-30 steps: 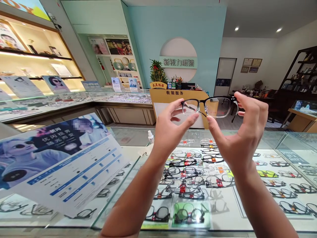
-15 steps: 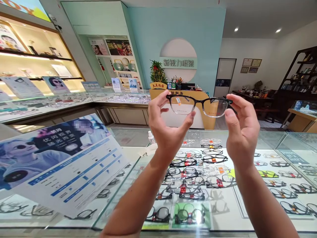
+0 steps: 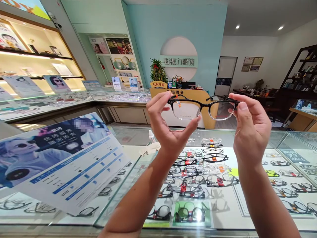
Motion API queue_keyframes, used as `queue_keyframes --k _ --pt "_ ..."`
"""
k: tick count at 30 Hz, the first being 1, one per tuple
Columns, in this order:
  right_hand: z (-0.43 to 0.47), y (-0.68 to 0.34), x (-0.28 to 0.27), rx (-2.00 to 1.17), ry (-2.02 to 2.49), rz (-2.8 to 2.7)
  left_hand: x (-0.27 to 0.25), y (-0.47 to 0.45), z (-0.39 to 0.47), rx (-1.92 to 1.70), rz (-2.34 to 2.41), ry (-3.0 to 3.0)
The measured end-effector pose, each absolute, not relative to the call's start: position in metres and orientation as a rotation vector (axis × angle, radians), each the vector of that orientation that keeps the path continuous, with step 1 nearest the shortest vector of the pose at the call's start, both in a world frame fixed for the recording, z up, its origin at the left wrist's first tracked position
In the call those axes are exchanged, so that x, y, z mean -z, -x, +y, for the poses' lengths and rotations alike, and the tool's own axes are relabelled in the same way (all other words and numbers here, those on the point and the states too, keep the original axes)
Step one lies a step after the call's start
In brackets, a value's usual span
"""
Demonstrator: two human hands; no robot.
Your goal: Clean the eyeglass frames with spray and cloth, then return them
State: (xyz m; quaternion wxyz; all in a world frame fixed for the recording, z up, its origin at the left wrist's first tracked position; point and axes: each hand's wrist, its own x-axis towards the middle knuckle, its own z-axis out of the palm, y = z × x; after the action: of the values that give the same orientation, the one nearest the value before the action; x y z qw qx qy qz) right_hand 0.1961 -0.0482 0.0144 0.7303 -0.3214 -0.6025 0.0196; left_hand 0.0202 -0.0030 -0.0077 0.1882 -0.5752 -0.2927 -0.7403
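Held up at eye height above the glass counter is a pair of eyeglasses (image 3: 204, 105), its rims black on top and clear below, with print on the lenses and a small orange tag on one temple. My left hand (image 3: 170, 124) grips the left end of the frame, fingertips at the hinge and thumb along the lower lens rim. My right hand (image 3: 252, 129) pinches the other end between thumb and fingers. Beneath both hands, rows of eyeglass frames (image 3: 184, 185) lie inside the glass display case (image 3: 223, 223), many with red or orange tags.
A printed price leaflet (image 3: 61, 158) stands tilted on the counter at left. A small white bottle (image 3: 151, 136) and a pale cloth (image 3: 150, 149) sit beyond my left forearm. Farther back are another display counter (image 3: 123, 115) and a yellow reception desk (image 3: 158, 94).
Both hands have shifted slightly, the right one farther to the right. The eyeglasses have moved a little right and down and turned, so the right temple shows behind the lens.
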Motion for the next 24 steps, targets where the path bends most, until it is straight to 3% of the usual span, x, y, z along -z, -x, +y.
queue_keyframes --k 4,24 --pt "-0.0473 -0.1980 -0.0139 -0.056 0.730 -1.319 0.0082 -0.0225 -0.0020 2.135 -0.632 1.611" --pt "-0.0487 -0.1997 -0.0158 -0.056 0.750 -1.382 0.0117 -0.0215 0.0013 2.081 -0.827 1.680"
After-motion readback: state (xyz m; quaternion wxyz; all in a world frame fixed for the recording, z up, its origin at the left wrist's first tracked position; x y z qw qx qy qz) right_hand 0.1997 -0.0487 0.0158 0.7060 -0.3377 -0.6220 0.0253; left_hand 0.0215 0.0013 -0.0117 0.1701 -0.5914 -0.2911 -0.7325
